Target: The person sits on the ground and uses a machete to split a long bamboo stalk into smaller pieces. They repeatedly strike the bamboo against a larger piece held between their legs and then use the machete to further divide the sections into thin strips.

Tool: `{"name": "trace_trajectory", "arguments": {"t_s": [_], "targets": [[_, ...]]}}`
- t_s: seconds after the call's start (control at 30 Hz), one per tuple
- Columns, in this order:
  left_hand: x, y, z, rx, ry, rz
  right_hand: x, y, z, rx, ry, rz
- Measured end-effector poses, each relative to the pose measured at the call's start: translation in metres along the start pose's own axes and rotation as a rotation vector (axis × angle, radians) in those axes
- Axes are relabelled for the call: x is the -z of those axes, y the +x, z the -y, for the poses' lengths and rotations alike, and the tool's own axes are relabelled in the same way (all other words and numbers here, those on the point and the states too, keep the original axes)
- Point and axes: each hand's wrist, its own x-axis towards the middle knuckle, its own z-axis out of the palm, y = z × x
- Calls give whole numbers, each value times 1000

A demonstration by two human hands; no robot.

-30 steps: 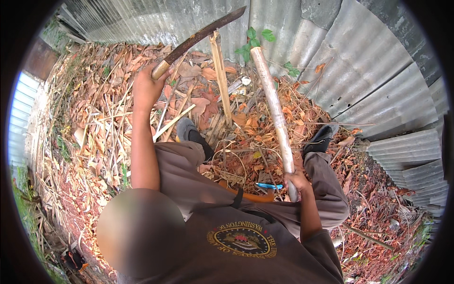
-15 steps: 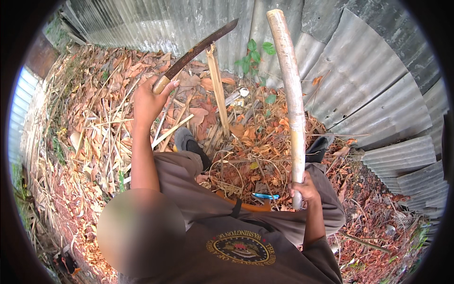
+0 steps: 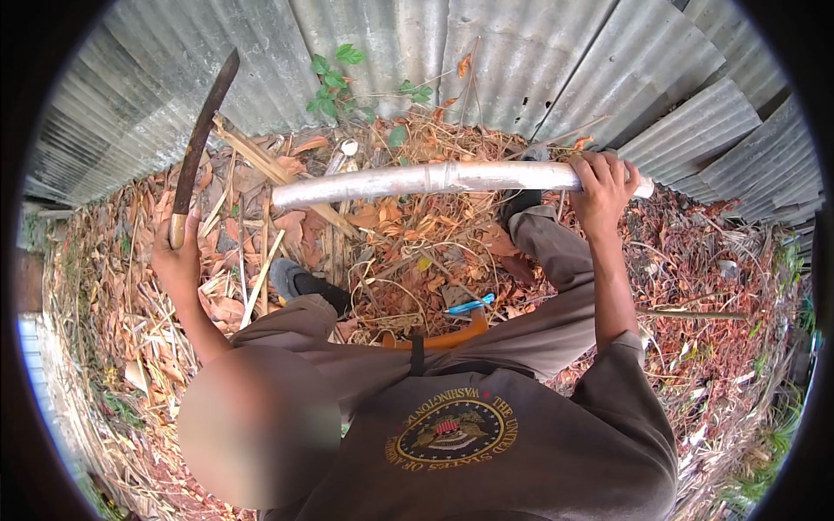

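Note:
My left hand (image 3: 178, 256) is closed around the wooden handle of a machete (image 3: 198, 130). Its long, dark, slightly curved blade points up and away from me. At the right, my right hand (image 3: 599, 187) grips a pale length of bamboo (image 3: 391, 182) near one end. The bamboo lies sideways across the view, and its free end reaches left, toward the machete but apart from it. Below that free end passes a split wooden stake (image 3: 261, 156), partly hidden by the bamboo.
Corrugated metal sheets (image 3: 512, 61) form a fence ahead, with a green plant (image 3: 330, 87) against it. Dry leaves (image 3: 408, 234) and split strips (image 3: 265, 273) cover the ground. Between my legs are an orange object (image 3: 460, 337) and a blue item (image 3: 469, 304). My shoe (image 3: 291, 280) is near the strips.
The bamboo has swung from upright to sideways, its free end now at the left. My right hand has moved up and forward. My left hand has shifted left and lower with the machete.

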Motion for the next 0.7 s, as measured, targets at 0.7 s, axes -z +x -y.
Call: {"name": "trace_trajectory", "arguments": {"t_s": [0.7], "targets": [[-27, -8, -22, -51, -131, 37, -74, -106, 74, -1073, 1706, -105]]}}
